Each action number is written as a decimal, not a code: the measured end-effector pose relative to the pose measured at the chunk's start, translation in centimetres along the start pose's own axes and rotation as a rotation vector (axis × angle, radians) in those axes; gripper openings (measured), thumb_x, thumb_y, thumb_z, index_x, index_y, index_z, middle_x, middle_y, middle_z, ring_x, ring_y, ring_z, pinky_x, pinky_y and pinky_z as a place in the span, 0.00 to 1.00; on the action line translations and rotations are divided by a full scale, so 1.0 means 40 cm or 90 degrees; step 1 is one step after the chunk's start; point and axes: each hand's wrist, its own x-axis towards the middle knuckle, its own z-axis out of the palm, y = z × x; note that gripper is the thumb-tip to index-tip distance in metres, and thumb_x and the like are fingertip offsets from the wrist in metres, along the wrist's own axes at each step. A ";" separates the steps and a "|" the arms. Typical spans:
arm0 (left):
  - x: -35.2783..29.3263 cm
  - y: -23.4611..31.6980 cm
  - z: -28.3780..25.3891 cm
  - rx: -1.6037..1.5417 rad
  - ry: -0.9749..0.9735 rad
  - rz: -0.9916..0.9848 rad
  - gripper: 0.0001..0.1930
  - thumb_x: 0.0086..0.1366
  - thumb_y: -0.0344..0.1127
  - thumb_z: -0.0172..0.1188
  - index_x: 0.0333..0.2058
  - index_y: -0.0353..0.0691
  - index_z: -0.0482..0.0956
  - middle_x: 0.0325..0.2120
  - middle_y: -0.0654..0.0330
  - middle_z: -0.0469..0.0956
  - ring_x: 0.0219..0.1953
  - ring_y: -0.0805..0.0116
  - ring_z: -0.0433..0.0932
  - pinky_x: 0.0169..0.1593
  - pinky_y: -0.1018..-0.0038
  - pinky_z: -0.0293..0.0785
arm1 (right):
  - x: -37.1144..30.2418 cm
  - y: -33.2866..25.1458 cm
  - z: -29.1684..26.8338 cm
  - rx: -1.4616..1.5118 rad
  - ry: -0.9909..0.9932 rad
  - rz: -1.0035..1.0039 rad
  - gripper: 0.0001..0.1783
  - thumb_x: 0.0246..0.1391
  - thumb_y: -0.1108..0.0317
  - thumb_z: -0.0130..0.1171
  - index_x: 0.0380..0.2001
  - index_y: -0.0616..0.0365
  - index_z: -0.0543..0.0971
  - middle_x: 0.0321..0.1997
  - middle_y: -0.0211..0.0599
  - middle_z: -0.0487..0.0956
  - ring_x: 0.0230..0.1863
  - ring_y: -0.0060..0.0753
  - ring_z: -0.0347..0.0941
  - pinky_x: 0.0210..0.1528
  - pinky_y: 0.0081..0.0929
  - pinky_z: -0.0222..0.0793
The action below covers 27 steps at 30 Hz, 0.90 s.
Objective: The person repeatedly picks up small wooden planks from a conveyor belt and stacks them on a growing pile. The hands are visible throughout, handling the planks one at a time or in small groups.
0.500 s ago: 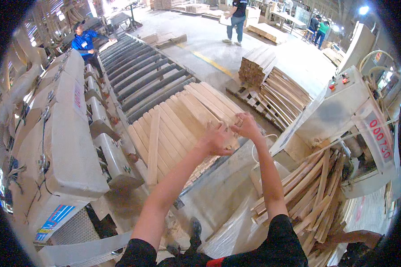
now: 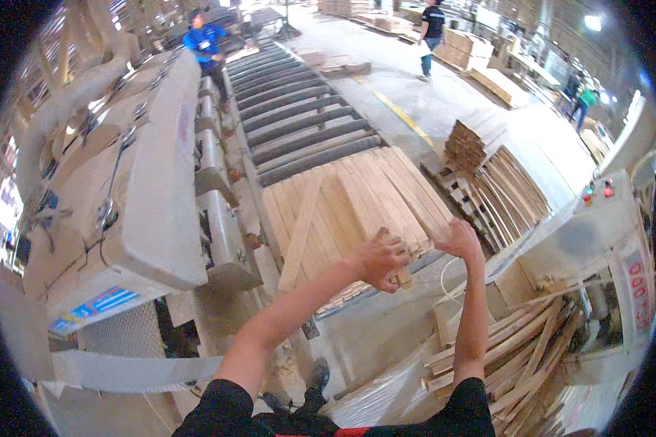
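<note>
Wooden slats (image 2: 375, 193) lie stacked at near end of roller conveyor (image 2: 291, 111). Left hand (image 2: 383, 261) curls over near slat ends, right hand (image 2: 462, 242) at right corner; can't tell if either grips. Probably stiff, light singly, heavy bunched; hold by ends.

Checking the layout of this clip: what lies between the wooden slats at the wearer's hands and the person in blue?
A dark roller conveyor lies between the wooden slats and the person in blue, as the head view shows.
</note>
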 end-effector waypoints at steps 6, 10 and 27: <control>-0.054 0.029 0.021 0.033 0.072 -0.066 0.37 0.46 0.63 0.59 0.51 0.47 0.72 0.50 0.55 0.69 0.58 0.56 0.62 0.60 0.36 0.44 | 0.014 -0.041 0.035 0.046 0.034 0.053 0.33 0.28 0.52 0.71 0.33 0.66 0.73 0.31 0.55 0.76 0.39 0.54 0.75 0.45 0.41 0.71; -0.059 0.066 0.059 0.006 0.144 -0.123 0.38 0.49 0.64 0.57 0.54 0.47 0.69 0.56 0.52 0.65 0.63 0.49 0.56 0.62 0.36 0.34 | -0.008 0.008 0.017 0.027 0.006 0.019 0.35 0.29 0.42 0.70 0.27 0.67 0.76 0.30 0.55 0.78 0.34 0.54 0.75 0.38 0.39 0.73; -0.084 0.103 0.087 -0.055 0.203 -0.223 0.35 0.52 0.52 0.60 0.54 0.38 0.65 0.58 0.43 0.59 0.66 0.45 0.48 0.66 0.44 0.33 | -0.192 -0.223 0.022 0.112 0.118 -0.022 0.44 0.38 0.39 0.66 0.45 0.73 0.73 0.36 0.64 0.77 0.42 0.58 0.74 0.44 0.44 0.70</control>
